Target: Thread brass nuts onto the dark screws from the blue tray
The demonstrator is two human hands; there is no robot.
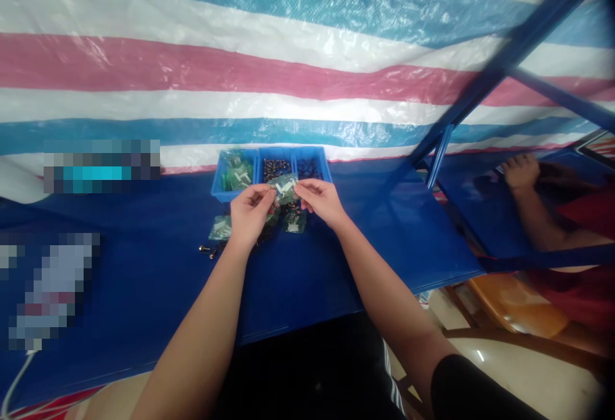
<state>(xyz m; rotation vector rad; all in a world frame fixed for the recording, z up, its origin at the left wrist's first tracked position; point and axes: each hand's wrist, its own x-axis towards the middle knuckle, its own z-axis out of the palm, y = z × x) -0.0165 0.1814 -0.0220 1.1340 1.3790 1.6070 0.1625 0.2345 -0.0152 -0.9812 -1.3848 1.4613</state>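
Observation:
Between my two hands is a small clear plastic bag (pixel 285 188) with white and dark pieces inside. My left hand (pixel 253 210) pinches its left edge with thumb and fingertips. At the opposite edge, my right hand (pixel 321 200) pinches it the same way. Just behind stands a blue bin (pixel 215 183) with greenish plastic bags in it. Two more blue compartments beside it hold small metal-tipped parts (pixel 277 167) and dark parts (pixel 309 168). Similar filled bags lie on the table near my hands, one bag (pixel 221 227) to the left and another bag (pixel 294 221) below.
A few loose gold-and-black parts (pixel 207 251) lie on the blue table (pixel 298 279). Blurred-out items and a white cable (pixel 18 375) are at the left. A blue metal frame (pixel 473 93) rises at the right, with another person's hand (pixel 521 171) beyond it. Striped sheeting (pixel 288 80) hangs behind.

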